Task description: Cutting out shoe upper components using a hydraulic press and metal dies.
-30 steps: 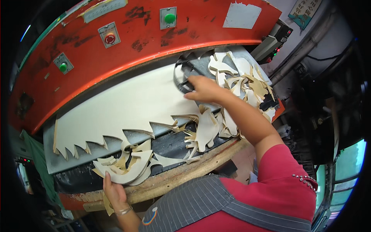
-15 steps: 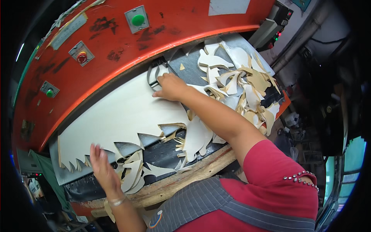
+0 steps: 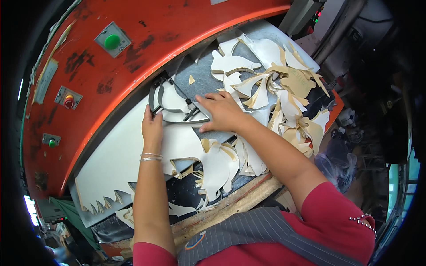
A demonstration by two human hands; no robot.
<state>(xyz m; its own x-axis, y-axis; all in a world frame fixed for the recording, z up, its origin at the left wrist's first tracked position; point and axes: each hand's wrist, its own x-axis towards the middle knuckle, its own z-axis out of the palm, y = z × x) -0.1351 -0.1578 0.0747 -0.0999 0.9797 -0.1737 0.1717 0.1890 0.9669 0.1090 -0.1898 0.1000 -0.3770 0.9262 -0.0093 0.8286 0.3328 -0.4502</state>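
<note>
Two bare hands, left hand [image 3: 152, 128] and right hand [image 3: 224, 111], set apart on either side of a black, curved, open-framed metal die [image 3: 191, 113].

Lying directly between them, over the right end of a broad white layered sheet [image 3: 120, 150], slanting lengthwise from far left to near right. About equally near to both: met at the left edge by left fingertips, framed at the right tip by spread right fingers; impossible to tell whether gripped on the left. Beyond, on a red-painted machine panel [image 3: 84, 117], a pale strip-shaped label [image 3: 45, 82], too small to read; faint, illegible printing on a tan offcut [image 3: 299, 82].
</note>
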